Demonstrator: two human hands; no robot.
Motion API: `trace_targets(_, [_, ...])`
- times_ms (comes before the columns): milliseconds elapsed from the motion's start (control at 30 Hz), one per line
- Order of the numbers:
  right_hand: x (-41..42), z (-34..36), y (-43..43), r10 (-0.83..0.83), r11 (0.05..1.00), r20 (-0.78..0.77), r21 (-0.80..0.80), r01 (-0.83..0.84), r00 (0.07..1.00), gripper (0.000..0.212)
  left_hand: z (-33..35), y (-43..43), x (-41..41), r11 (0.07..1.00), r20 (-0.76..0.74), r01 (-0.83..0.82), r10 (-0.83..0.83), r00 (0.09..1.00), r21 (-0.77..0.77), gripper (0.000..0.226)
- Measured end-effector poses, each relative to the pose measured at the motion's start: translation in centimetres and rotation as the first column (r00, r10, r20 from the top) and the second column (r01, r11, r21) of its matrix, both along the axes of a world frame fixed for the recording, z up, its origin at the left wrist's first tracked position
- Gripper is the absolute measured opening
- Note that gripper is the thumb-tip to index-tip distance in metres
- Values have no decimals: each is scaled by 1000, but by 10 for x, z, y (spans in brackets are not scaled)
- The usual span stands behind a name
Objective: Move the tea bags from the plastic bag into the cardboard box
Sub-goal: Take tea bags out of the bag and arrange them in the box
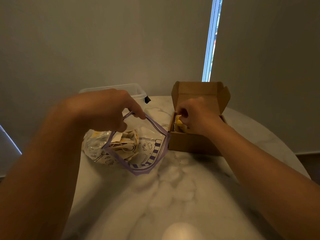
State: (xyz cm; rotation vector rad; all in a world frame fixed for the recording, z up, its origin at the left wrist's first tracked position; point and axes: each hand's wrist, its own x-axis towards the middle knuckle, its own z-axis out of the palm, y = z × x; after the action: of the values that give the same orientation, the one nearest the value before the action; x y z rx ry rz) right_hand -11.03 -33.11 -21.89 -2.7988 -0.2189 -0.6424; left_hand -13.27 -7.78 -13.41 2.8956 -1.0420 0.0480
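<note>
Mid-transfer: right hand (192, 115) pinches a tea bag (178, 120) inside the cardboard box (194, 142), few in there; left hand (110, 108) grips the plastic bag (131, 146) rim just left of the box; most tea bags left in it.

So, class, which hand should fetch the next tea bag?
Right, probably: the left hand pinches the plastic bag open; the right hand, holding a tea bag in the cardboard box, is near the opening.
</note>
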Motion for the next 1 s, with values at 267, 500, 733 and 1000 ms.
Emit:
trace_targets(267, [-63,16,19,127,928,144,333,-169,981,12,-15,11,4,973,-94,62,-85,992,-224,61])
trace_targets(500, [-87,17,36,410,766,2,543,-345,912,5,-41,20,8,869,-40,133,-172,984,-477,61])
trace_targets(733, [-97,8,67,505,758,-28,493,-427,863,12,-46,22,13,842,-49,104,-153,987,-530,59])
trace_targets(1000, [-71,-2,117,395,914,-137,159,-373,909,26,-48,22,14,858,-32,112,-147,989,-502,60])
